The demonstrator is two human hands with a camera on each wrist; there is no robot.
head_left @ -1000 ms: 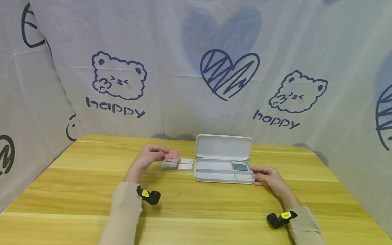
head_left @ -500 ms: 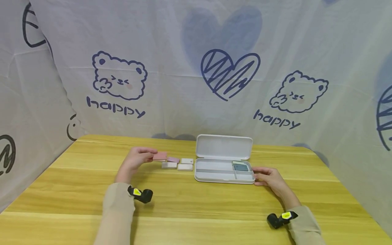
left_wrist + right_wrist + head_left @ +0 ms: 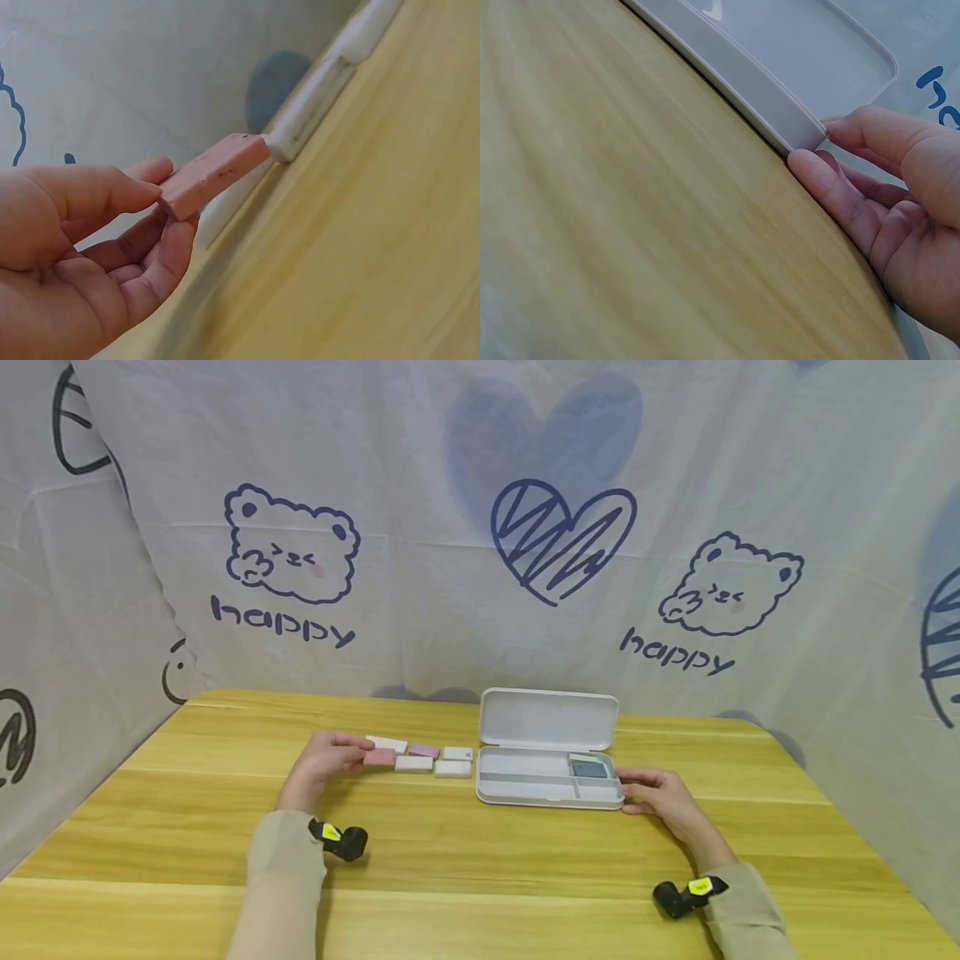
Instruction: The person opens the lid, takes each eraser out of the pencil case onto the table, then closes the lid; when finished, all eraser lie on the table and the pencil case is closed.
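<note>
In the head view, my left hand (image 3: pixel 322 764) pinches a pink eraser (image 3: pixel 379 757) by its left end. The left wrist view shows the pink eraser (image 3: pixel 216 174) tilted between thumb and fingers, with dark specks on its side. White erasers (image 3: pixel 414 765) (image 3: pixel 453 769) lie to its right, and another white one (image 3: pixel 387 744) sits just behind. A purple eraser (image 3: pixel 425 751) is in the back row. My right hand (image 3: pixel 660 797) holds the right end of a white pencil case (image 3: pixel 525 802); the right wrist view shows its digits at the case's corner (image 3: pixel 806 135).
The case's lid (image 3: pixel 549 720) stands raised at the back. Inside, a pale green eraser (image 3: pixel 583 758) and a dark blue-green one (image 3: pixel 589 770) lie at the right of the rear compartment. A printed cloth (image 3: pixel 420 568) hangs behind the wooden table (image 3: pixel 480 877).
My left hand has carried the pink eraser left from above the purple one, then down and nearer to the front row's left end. The right hand stays at the case.
</note>
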